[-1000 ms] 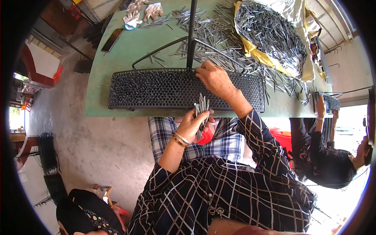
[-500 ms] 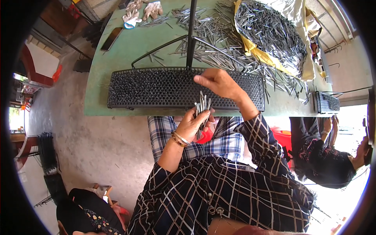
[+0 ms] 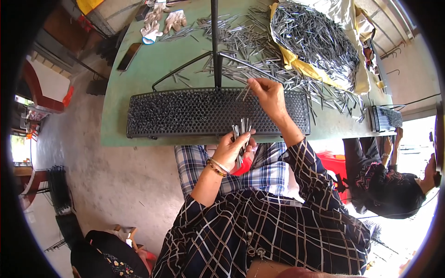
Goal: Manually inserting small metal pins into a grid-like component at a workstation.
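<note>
A bundle of thin metal rods (image 3: 242,126) stands up out of my left hand (image 3: 230,150), whose fingers are wrapped round it at the table's near edge. My right hand (image 3: 270,99) pinches a thin rod (image 3: 245,94) between thumb and fingertips, over the long black perforated rack (image 3: 273,121). I cannot tell whether it is one rod or two. The rack's left part looks densely filled, while open round holes show in the middle and right. A black upright bar (image 3: 215,46) with slanting braces rises behind the rack.
Loose rods (image 3: 232,34) lie scattered across the green table (image 3: 116,104), beside a heaped, yellow-edged sack (image 3: 320,41). Work gloves (image 3: 175,21) and a phone (image 3: 129,56) lie far left. At right, another person (image 3: 389,185) sits by a smaller rack (image 3: 387,119); one more person (image 3: 109,255) is lower left.
My right hand has shifted slightly right, and a rod now shows in its pinch. My left hand keeps its bundle. The view has tilted a little, so the rack sits lower.
</note>
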A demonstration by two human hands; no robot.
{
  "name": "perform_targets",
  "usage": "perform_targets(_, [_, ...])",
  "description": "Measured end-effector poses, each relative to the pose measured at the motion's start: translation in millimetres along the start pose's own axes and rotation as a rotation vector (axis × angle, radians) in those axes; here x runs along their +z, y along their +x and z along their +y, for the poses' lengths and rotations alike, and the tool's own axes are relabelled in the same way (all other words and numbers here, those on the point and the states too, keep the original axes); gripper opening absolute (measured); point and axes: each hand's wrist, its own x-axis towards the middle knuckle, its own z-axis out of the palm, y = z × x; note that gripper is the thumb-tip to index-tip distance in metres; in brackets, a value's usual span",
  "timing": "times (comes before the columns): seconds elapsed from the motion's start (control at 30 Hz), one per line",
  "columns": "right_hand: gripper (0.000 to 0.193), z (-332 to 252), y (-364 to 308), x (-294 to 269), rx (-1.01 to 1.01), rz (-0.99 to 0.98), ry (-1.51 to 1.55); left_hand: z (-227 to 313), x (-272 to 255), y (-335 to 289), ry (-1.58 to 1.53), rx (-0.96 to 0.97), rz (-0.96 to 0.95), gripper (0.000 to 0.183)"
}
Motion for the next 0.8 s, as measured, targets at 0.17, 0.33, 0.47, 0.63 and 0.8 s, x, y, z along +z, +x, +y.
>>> perform_targets(0.17, [0.024, 6, 7, 17, -0.148, 0.107, -0.07, -2, -4, -3, -0.011, 0.003, 0.02, 0.03])
perform_targets(0.33, [0.018, 6, 4, 21, -0.282, 0.069, -0.251, -8, -9, -2, -0.017, -0.007, 0.02, 0.031])
perform_targets(0.47, [0.019, 14, 3, 28, -0.363, 0.06, -0.243, -8, -10, -4, -0.025, 0.01, 0.001, 0.032])
perform_targets(0.63, [0.018, 12, 2, 28, -0.407, 0.032, -0.269, -10, -13, -8, 0.003, 0.029, 0.0, 0.032])
perform_targets(0.8, [0.017, 13, 1, 29, -0.463, 0.038, -0.309, -5, -12, -12, -0.08, -0.009, -0.008, 0.025])
